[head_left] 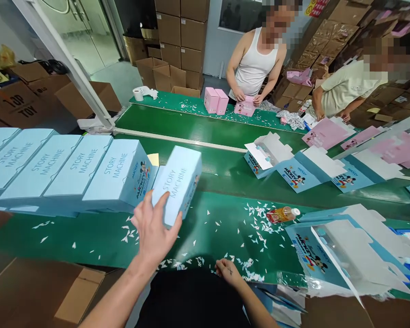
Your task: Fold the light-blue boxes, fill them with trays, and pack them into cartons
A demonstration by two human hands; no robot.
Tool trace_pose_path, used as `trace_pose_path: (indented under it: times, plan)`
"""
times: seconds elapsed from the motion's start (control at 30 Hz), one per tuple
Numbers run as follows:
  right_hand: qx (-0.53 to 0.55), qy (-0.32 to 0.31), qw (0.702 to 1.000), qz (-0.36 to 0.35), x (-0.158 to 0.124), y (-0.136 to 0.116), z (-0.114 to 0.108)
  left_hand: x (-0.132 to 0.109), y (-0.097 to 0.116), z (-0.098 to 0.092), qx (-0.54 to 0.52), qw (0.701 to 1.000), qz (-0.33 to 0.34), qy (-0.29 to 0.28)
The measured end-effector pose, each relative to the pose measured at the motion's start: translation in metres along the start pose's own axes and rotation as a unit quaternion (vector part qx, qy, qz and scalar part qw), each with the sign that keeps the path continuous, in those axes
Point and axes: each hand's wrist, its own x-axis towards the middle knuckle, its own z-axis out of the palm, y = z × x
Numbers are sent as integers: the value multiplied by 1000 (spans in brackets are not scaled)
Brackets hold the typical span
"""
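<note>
Our left hand (153,232) lies on the near end of a light blue box (179,182), grip spread wide, fingers flat on its face, thumb at the lower corner, not closed round it. That box stands tilted on the green bench (205,228), just beside the end of a row of matching boxes (54,171). Our right hand (227,271) rests at the bench's near edge among white paper scraps (256,228), fingers curled loosely, holding nothing. A bottle (283,214) lies near flat blue cartons (331,253).
</note>
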Motion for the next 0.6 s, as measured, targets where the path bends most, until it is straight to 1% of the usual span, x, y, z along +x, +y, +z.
trace_pose_path:
  times: [0.13, 0.23, 0.3, 0.37, 0.43, 0.47, 0.5, 0.53, 0.57, 0.6]
  plan:
    - [19, -17, 1000, -13, 12, 4, 10, 29, -11, 9, 49, 996, -61, 39]
    - [32, -27, 999, -29, 19, 6, 15, 45, -18, 15, 75, 990, -93, 69]
    - [24, -24, 997, -62, 25, 4, 12, 50, -17, 12, 89, 988, -99, 78]
    - [5, 0, 994, -106, 37, -9, -1, 48, -12, 4, 99, 988, -78, 90]
    - [-38, 75, 985, -150, 53, -38, -29, 38, -8, -3, 87, 988, -29, 124]
    - [-76, 137, 972, -173, 63, -59, -50, 31, -7, -4, 61, 989, 10, 135]
    - [-125, 216, 950, -188, 73, -84, -74, 21, -6, -2, 20, 989, 53, 139]
    - [-182, 278, 923, -194, 84, -112, -100, 10, -7, 3, -33, 989, 101, 104]
    - [-237, 341, 892, -179, 93, -141, -128, -2, -8, 11, -91, 984, 150, 38]
    - [-287, 397, 859, -148, 103, -171, -157, -14, -10, 22, -141, 972, 183, -44]
